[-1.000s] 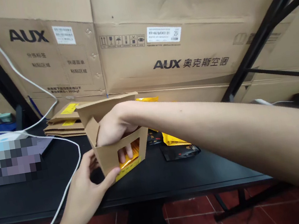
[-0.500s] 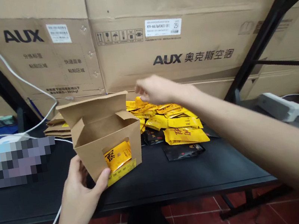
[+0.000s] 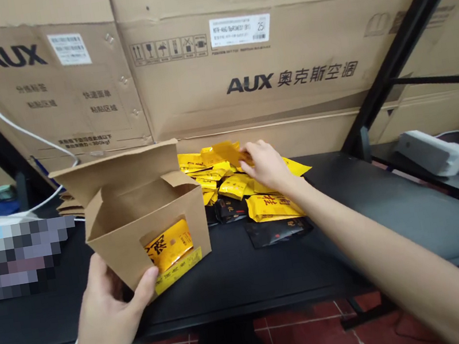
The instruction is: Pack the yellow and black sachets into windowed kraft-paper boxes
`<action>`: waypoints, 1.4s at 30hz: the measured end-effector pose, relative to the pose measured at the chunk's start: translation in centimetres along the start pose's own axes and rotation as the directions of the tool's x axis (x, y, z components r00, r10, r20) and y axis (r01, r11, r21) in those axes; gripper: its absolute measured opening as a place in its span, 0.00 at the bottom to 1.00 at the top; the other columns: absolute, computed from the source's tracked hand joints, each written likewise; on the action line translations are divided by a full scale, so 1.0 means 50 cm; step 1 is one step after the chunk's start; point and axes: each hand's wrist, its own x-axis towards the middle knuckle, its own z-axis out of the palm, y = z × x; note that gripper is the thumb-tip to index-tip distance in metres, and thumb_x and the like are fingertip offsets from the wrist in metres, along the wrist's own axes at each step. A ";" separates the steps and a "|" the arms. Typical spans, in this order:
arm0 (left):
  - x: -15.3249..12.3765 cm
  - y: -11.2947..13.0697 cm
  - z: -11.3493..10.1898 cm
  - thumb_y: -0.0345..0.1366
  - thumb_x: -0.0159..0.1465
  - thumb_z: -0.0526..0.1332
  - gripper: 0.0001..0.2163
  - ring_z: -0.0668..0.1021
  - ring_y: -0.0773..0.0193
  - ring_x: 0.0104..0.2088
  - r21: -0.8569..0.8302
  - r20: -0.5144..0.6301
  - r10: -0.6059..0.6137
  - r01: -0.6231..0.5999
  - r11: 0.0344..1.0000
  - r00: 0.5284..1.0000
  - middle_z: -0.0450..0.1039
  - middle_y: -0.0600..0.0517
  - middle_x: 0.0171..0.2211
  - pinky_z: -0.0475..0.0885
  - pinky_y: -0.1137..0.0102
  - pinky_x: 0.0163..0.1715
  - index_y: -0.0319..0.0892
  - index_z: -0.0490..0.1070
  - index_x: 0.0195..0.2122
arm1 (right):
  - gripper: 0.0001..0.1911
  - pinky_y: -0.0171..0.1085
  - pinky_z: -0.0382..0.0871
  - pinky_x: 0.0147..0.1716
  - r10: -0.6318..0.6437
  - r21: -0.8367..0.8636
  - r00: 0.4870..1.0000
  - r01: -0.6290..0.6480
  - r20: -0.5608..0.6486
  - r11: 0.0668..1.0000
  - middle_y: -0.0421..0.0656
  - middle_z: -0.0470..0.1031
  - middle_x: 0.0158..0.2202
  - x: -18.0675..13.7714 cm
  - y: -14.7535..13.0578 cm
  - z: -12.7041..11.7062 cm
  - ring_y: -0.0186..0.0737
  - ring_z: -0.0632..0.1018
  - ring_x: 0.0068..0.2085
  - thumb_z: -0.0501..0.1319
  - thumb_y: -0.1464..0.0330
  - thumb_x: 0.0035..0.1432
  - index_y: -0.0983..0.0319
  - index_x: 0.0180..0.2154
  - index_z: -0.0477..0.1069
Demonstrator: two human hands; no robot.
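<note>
View: from my head, looking forward and down at my hands on the desk.

Left hand: my left hand (image 3: 103, 311) grips the lower corner of the kraft paper box (image 3: 150, 248), with my thumb (image 3: 150, 276) pressed on the front face and my other fingers out of sight behind it. The grip is narrow and firm, and it seems placed low to leave the open top free.

Right hand: my right hand (image 3: 265, 165) reaches out across the desk with the wrist bent and the fingers loosely spread. My fingertips (image 3: 245, 155) are at the edge of a raised yellow sachet (image 3: 229, 153). I cannot tell whether they have it firmly.

Box: it stands tilted in my grip, with its flaps open and its window turned toward me, perhaps to show the contents. A yellow packet (image 3: 169, 245) shows through the window, and a yellow band (image 3: 179, 270) runs across the lower front.

Pile: more yellow sachets (image 3: 234, 187) lie heaped just beyond the box, within easy reach, with black sachets (image 3: 278, 231) at the front edge.

Surroundings: the black desk (image 3: 240, 292) bears it all. Flat kraft blanks (image 3: 68, 204) lie behind the box, a pixelated patch (image 3: 12, 261) hides something at left, and a white power strip (image 3: 433, 151) sits at right. AUX cartons (image 3: 278, 42) stand behind.
</note>
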 end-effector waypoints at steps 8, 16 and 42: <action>-0.003 -0.006 -0.001 0.55 0.55 0.74 0.33 0.82 0.45 0.57 0.045 0.000 -0.006 0.006 0.999 1.000 0.80 0.47 0.56 0.81 0.52 0.58 0.51 0.66 0.57 | 0.29 0.59 0.71 0.60 0.249 0.438 0.932 -0.115 -0.263 0.892 0.61 0.74 0.62 -0.039 0.017 0.027 0.57 0.78 0.59 0.50 0.71 0.61 0.66 0.64 0.60; -0.009 0.013 0.010 0.55 0.56 0.73 0.33 0.82 0.44 0.58 0.050 -0.011 0.019 -0.019 0.999 1.000 0.79 0.47 0.57 0.79 0.51 0.60 0.52 0.65 0.59 | 0.43 0.60 0.74 0.56 0.265 0.492 0.909 -0.080 -0.320 0.867 0.59 0.76 0.59 -0.056 0.018 0.020 0.62 0.79 0.56 0.69 0.44 0.53 0.59 0.61 0.59; 0.000 0.001 0.006 0.56 0.53 0.75 0.34 0.82 0.44 0.57 0.046 0.009 0.000 0.000 0.999 1.000 0.80 0.47 0.56 0.80 0.50 0.58 0.50 0.67 0.56 | 0.11 0.50 0.75 0.46 0.257 0.416 0.884 -0.079 -0.391 0.906 0.48 0.77 0.38 -0.062 0.010 0.007 0.49 0.79 0.40 0.56 0.59 0.66 0.58 0.41 0.71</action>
